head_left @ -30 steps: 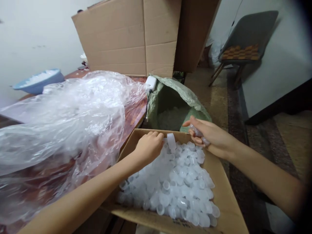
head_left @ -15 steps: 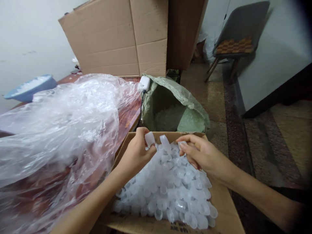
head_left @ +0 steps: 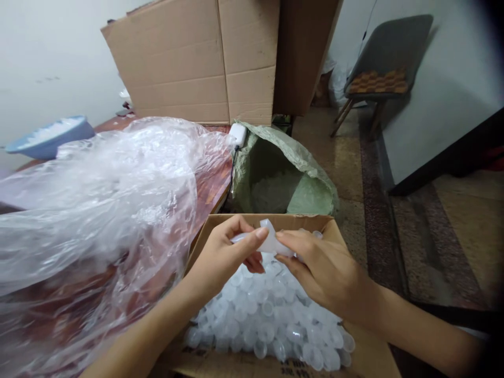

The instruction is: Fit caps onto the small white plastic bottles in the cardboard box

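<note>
An open cardboard box (head_left: 362,344) in front of me is filled with several small translucent white plastic caps (head_left: 271,320). Above the pile, my left hand (head_left: 224,257) and my right hand (head_left: 323,273) meet fingertip to fingertip. Between them they pinch a translucent plastic piece (head_left: 270,242), which looks like caps pushed together. Left thumb and fingers grip its left end; right fingers hold its right end.
A large crumpled clear plastic bag (head_left: 98,210) covers the wooden table (head_left: 214,184) on the left. Behind the box stands a green woven sack (head_left: 291,168) with white pieces inside. Further back are tall cardboard sheets (head_left: 197,63), a blue basin (head_left: 47,139) and a chair (head_left: 386,68).
My hands have come together over the box. Half a second ago each held separate caps; now both grip one joined piece between them.
</note>
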`<move>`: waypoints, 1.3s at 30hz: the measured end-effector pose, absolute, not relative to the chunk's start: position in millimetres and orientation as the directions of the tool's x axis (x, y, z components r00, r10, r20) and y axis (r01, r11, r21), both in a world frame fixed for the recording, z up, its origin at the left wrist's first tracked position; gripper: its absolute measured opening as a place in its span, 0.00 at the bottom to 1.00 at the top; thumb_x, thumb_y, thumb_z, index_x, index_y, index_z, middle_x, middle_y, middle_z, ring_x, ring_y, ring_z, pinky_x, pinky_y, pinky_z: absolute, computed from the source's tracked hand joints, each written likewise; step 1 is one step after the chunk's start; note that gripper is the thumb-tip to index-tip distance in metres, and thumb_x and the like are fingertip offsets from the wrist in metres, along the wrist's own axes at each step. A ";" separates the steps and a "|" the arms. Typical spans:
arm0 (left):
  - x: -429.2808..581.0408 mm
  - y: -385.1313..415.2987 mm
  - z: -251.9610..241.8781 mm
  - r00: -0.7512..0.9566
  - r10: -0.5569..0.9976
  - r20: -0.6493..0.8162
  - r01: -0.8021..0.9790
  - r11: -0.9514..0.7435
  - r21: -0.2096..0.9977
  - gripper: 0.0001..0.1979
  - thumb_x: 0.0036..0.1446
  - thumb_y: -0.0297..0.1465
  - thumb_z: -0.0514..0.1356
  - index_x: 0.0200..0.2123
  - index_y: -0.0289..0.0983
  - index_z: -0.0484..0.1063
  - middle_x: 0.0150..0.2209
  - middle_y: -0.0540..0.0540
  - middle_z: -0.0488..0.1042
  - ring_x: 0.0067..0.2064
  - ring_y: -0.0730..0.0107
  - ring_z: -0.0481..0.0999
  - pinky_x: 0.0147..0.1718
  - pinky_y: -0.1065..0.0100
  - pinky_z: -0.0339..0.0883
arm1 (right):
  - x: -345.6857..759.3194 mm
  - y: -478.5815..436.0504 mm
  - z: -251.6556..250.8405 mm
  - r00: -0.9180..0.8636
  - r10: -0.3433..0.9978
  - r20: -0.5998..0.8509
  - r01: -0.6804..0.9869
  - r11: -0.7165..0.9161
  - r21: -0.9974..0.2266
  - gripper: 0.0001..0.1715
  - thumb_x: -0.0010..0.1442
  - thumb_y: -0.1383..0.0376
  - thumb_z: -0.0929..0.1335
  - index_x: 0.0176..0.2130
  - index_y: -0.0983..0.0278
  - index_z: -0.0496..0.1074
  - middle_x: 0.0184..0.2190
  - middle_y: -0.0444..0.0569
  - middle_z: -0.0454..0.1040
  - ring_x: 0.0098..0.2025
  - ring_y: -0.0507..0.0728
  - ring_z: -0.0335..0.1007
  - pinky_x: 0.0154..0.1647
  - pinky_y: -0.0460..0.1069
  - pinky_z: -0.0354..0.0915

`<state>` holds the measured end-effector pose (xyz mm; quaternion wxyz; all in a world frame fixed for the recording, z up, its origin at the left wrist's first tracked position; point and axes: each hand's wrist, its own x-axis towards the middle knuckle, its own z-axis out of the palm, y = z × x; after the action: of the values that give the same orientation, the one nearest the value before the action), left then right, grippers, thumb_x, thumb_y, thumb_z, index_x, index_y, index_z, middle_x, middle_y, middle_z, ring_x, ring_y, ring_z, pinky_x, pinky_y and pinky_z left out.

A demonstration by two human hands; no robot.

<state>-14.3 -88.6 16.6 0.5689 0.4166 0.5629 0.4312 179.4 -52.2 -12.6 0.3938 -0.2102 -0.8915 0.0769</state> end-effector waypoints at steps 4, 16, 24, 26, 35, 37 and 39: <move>-15.8 -86.8 10.5 0.148 0.860 -0.488 -0.061 0.501 0.863 0.26 0.58 0.52 0.55 0.20 0.36 0.62 0.11 0.55 0.62 0.10 0.77 0.60 0.09 0.76 0.55 | 177.6 -48.9 -12.9 -0.676 0.238 0.697 0.240 0.966 -0.097 0.17 0.65 0.72 0.65 0.53 0.69 0.61 0.45 0.57 0.77 0.45 0.57 0.76 0.41 0.50 0.73; -15.0 -89.7 13.4 -0.069 0.966 -0.251 0.062 0.255 0.965 0.15 0.57 0.38 0.59 0.22 0.36 0.64 0.16 0.57 0.60 0.18 0.81 0.58 0.17 0.77 0.50 | 199.6 -41.8 -5.8 -0.754 0.325 0.571 0.269 0.946 -0.184 0.33 0.66 0.44 0.60 0.57 0.64 0.62 0.22 0.40 0.69 0.22 0.53 0.67 0.25 0.48 0.60; -11.0 -94.3 21.0 0.050 0.964 -0.261 0.234 0.242 0.942 0.19 0.61 0.39 0.53 0.21 0.37 0.62 0.15 0.56 0.60 0.17 0.80 0.58 0.15 0.76 0.49 | 192.9 -46.7 -0.2 -0.747 0.279 0.603 0.273 0.956 -0.104 0.21 0.69 0.53 0.61 0.49 0.69 0.65 0.26 0.45 0.71 0.25 0.55 0.68 0.26 0.50 0.61; -9.8 -97.7 22.7 0.092 0.977 -0.192 0.298 0.157 0.942 0.19 0.65 0.39 0.50 0.23 0.37 0.64 0.16 0.55 0.60 0.17 0.79 0.59 0.16 0.76 0.52 | 186.7 -55.3 6.0 -0.725 0.362 0.586 0.282 0.932 -0.228 0.14 0.70 0.59 0.60 0.38 0.65 0.66 0.22 0.42 0.67 0.22 0.53 0.64 0.23 0.49 0.59; -23.5 -80.3 7.3 0.239 0.603 0.761 0.858 -0.499 0.126 0.19 0.63 0.30 0.57 0.55 0.35 0.60 0.51 0.34 0.66 0.55 0.52 0.66 0.52 0.51 0.63 | 173.8 0.3 1.9 -0.353 0.912 0.208 0.540 0.380 -0.751 0.27 0.55 0.53 0.72 0.50 0.62 0.67 0.27 0.42 0.70 0.27 0.53 0.67 0.26 0.47 0.59; -24.8 -71.4 -4.0 0.375 0.674 0.637 0.875 -0.484 -0.004 0.16 0.63 0.26 0.55 0.54 0.35 0.62 0.50 0.36 0.69 0.56 0.54 0.67 0.53 0.52 0.62 | 172.7 30.0 -9.6 -0.259 0.966 -0.025 0.560 0.129 -0.819 0.33 0.52 0.58 0.72 0.53 0.68 0.63 0.29 0.45 0.71 0.25 0.54 0.66 0.23 0.47 0.59; -24.4 -65.2 -16.4 0.563 0.726 0.395 0.812 -0.575 -0.100 0.15 0.63 0.23 0.52 0.52 0.35 0.65 0.51 0.40 0.71 0.56 0.57 0.67 0.54 0.57 0.61 | 175.4 44.6 -17.4 -0.281 0.953 -0.116 0.530 0.053 -0.847 0.23 0.59 0.61 0.66 0.50 0.71 0.63 0.26 0.46 0.71 0.20 0.52 0.63 0.19 0.47 0.59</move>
<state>-24.4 -65.2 -16.4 -0.1368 0.8734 0.4400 0.1574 175.4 44.6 -17.4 0.2514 -0.5444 -0.6808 0.4207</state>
